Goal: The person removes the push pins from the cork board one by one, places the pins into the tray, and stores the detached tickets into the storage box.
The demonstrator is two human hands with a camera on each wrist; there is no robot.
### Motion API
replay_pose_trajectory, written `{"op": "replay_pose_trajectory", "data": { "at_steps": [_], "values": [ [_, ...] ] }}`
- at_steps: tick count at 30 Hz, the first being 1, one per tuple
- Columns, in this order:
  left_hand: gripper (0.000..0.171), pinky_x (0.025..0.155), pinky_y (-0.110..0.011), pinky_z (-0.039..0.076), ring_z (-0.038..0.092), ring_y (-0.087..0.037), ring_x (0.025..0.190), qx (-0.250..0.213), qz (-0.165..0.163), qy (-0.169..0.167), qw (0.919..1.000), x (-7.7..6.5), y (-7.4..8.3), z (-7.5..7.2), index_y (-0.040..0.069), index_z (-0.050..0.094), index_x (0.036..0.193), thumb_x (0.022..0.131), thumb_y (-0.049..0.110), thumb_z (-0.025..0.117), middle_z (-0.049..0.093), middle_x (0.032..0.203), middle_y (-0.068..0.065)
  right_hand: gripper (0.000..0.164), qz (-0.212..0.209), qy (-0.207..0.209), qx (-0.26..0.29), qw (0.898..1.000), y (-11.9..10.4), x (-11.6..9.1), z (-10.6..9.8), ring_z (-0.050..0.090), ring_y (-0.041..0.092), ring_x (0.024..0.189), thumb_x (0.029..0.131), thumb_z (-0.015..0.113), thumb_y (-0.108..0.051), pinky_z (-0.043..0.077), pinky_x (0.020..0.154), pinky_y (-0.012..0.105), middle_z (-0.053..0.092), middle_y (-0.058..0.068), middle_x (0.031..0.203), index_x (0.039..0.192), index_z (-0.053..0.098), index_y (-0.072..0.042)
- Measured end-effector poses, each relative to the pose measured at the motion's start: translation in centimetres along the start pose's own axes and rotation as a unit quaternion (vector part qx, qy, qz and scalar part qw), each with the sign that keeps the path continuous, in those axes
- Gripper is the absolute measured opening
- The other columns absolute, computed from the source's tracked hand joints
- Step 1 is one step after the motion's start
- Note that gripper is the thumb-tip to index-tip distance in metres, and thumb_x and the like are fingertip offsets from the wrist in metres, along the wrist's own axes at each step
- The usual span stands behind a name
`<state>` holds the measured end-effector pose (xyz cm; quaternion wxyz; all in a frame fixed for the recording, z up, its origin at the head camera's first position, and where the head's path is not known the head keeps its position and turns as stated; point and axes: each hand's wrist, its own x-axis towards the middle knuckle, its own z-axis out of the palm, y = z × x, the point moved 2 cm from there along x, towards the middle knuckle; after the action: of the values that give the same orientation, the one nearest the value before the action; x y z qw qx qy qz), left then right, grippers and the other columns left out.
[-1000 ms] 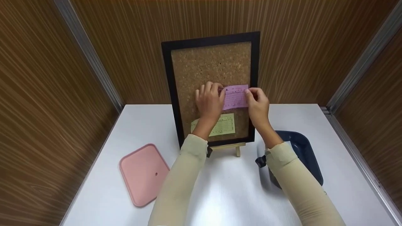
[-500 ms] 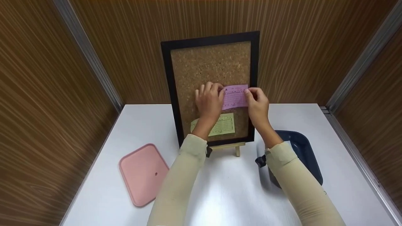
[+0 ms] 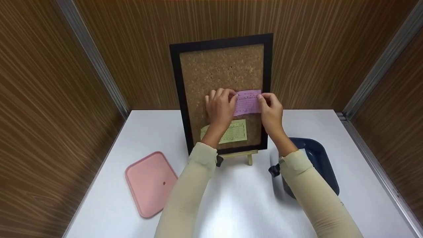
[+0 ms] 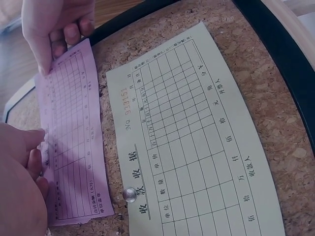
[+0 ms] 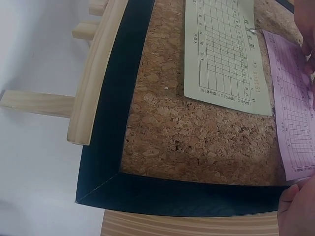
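Observation:
A pink receipt slip [image 3: 248,102] lies against the lower right half of a black-framed corkboard [image 3: 224,62]. My right hand [image 3: 272,110] pinches its right edge between thumb and bent fingers, close to the frame. Midway along the slip's top edge, my left hand [image 3: 220,107] has thumb and fingertips together on a small clear thing that looks like a push pin, mostly hidden by the fingers. Below hangs a pale green receipt [image 3: 236,132], partly covered by the left wrist in the head view. A clear push pin [image 4: 130,194] holds that green receipt near its top edge.
The board leans on a small wooden easel [image 3: 250,159] on a white table [image 3: 231,198]. To the left lies a pink tray [image 3: 150,185]. A dark blue tray [image 3: 322,162] with pale paper inside sits under the right forearm. Wood-grain panels surround the table.
The left hand has lowered very slightly at the pink receipt. The right hand keeps its pinch on the right edge, and the board and trays stay where they were.

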<state>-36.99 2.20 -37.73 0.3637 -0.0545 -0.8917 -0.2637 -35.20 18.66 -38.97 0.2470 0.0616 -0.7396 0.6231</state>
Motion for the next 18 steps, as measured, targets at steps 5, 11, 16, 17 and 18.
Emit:
{"op": "replay_pose_trajectory", "data": {
  "at_steps": [5,11,16,17,18],
  "values": [
    [0.016,0.087,-0.036,0.037,0.055,-0.014,0.090,-0.027,-0.003,-0.007,0.9996,-0.1,0.0,-0.3,0.024,0.075,0.095,0.095,0.038,0.069,0.069,0.092,0.008,0.029,-0.003,0.006,0.002,1.000,2.4,0.8,0.0,0.053,0.014,0.088,0.103,0.058,-0.029,0.045,0.075,0.023,0.059,0.004,0.098,0.114,0.064,-0.003],
    [0.017,0.089,-0.037,0.036,0.056,-0.013,0.088,-0.065,0.001,-0.017,0.9978,-0.4,-0.2,-0.5,0.024,0.074,0.095,0.095,0.039,0.068,0.068,0.091,0.008,0.028,-0.001,0.007,0.003,1.000,2.7,0.8,-0.1,0.053,0.013,0.087,0.102,0.059,-0.030,0.045,0.073,0.023,0.060,0.003,0.097,0.113,0.064,-0.005],
    [0.015,0.090,-0.038,0.035,0.055,-0.012,0.088,-0.096,0.005,-0.013,0.9953,-0.6,-0.2,-0.7,0.023,0.074,0.095,0.095,0.038,0.069,0.068,0.090,0.008,0.028,0.000,0.007,0.011,1.000,2.5,0.7,-0.2,0.052,0.012,0.086,0.103,0.058,-0.022,0.044,0.074,0.022,0.058,0.003,0.096,0.115,0.063,0.003],
    [0.015,0.090,-0.039,0.035,0.055,-0.012,0.087,-0.100,0.007,-0.011,0.9949,-0.6,-0.2,-0.7,0.023,0.074,0.095,0.095,0.037,0.070,0.068,0.090,0.008,0.027,0.001,0.006,0.013,1.000,2.2,0.5,-0.2,0.052,0.012,0.086,0.103,0.057,-0.020,0.044,0.074,0.022,0.058,0.003,0.096,0.116,0.063,0.004],
    [0.015,0.090,-0.039,0.034,0.055,-0.012,0.087,-0.103,0.008,-0.009,0.9946,-0.6,-0.2,-0.7,0.023,0.074,0.094,0.095,0.037,0.070,0.068,0.090,0.008,0.027,0.001,0.004,0.013,1.000,1.8,0.3,-0.2,0.052,0.012,0.087,0.104,0.056,-0.018,0.044,0.075,0.022,0.058,0.003,0.097,0.116,0.062,0.005]
  ]
}}
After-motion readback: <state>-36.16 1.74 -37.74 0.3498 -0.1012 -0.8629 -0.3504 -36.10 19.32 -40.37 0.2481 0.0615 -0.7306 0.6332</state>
